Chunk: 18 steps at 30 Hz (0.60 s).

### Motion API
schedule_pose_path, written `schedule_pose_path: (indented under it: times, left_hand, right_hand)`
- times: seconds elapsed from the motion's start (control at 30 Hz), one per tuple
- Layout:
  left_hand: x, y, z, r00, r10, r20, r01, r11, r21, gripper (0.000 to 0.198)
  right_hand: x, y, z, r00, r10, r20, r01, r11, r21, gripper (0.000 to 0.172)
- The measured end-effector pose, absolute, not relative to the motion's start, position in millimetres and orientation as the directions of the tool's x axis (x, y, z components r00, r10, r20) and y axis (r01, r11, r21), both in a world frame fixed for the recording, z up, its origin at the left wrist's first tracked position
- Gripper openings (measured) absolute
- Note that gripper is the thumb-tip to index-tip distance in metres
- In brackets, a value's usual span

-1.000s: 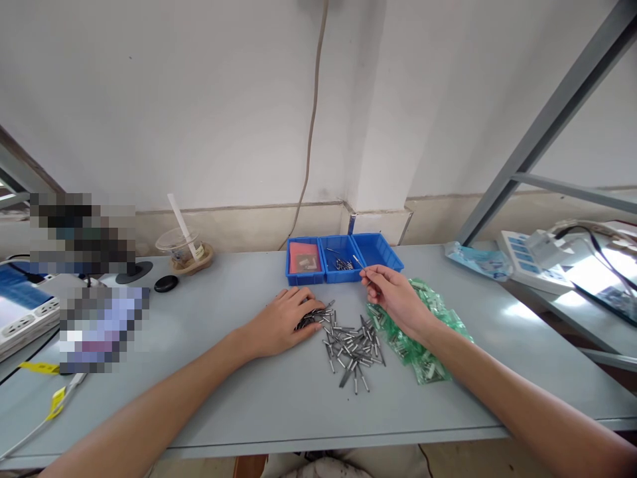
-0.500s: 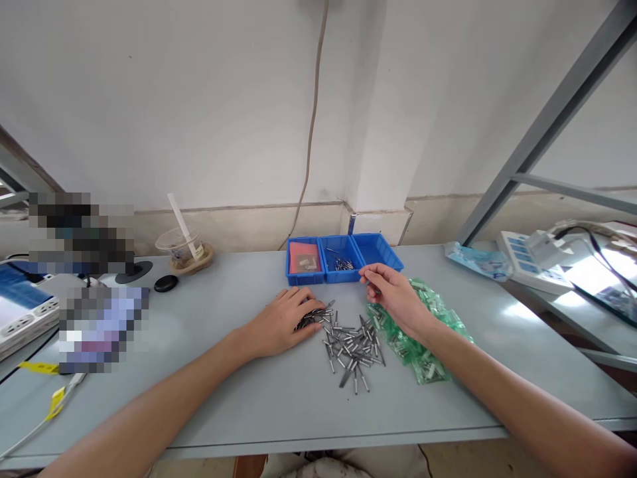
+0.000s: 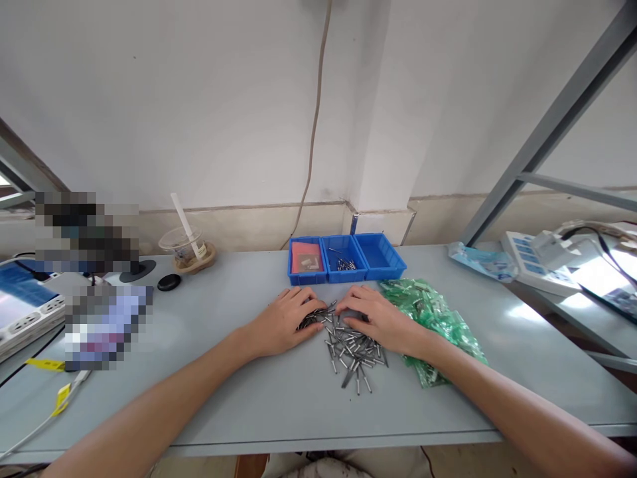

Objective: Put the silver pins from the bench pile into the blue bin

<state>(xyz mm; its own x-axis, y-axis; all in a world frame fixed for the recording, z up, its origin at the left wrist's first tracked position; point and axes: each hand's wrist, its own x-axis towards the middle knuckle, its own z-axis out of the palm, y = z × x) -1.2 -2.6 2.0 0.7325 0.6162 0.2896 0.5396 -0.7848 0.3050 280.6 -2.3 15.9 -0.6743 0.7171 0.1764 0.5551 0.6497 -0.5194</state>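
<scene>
A loose pile of silver blind rivets (image 3: pixel 355 352) lies on the gray table (image 3: pixel 259 405), the left hand (image 3: pixel 283 320) cupped over its left edge, thumb apart from the fingers, and the right hand (image 3: pixel 383 320) curved over its upper right, thumb and fingertips parted. Just right of it sit green plastic bags (image 3: pixel 450 325); behind stand three blue bins (image 3: pixel 346 275), the middle one holding more small metal pieces (image 3: pixel 345 264).

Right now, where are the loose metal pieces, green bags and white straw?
Metal pieces (image 3: pixel 354 345): head view, middle of the pile.
Green bags (image 3: pixel 438 312): head view, plastic surface.
White straw (image 3: pixel 184 219): head view, middle of its length.
</scene>
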Motion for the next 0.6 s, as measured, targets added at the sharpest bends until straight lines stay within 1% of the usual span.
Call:
schedule_pose_path:
  times: [0.1,0.2,0.33,0.47,0.6]
  left_hand:
    - [-1.2,-2.6,2.0,0.731,0.615,0.294,0.537,-0.785,0.308,0.030]
    - [-1.0,-2.7,2.3,0.731,0.614,0.297,0.536,-0.787,0.307,0.030]
    - [-0.8,-2.5,2.5,0.730,0.616,0.295,0.540,-0.785,0.304,0.030]
    - [-0.9,-2.3,3.0,0.730,0.619,0.289,0.544,-0.783,0.303,0.031]
    - [-1.6,-2.5,3.2,0.733,0.616,0.289,0.536,-0.784,0.314,0.032]
  right_hand:
    - [283.0,-0.9,13.0,-0.664,0.732,0.151,0.571,0.628,-0.529,0.011]
    - [284.2,-2.0,12.2,-0.669,0.731,0.135,0.580,0.626,-0.520,0.016]
    - [283.0,-4.9,14.0,-0.640,0.754,0.148,0.601,0.612,-0.515,0.022]
    - [280.6,-4.5,17.7,-0.551,0.811,0.198,0.605,0.551,-0.575,0.019]
    - [279.8,-1.7,19.8,-0.449,0.864,0.227,0.580,0.475,-0.662,0.016]
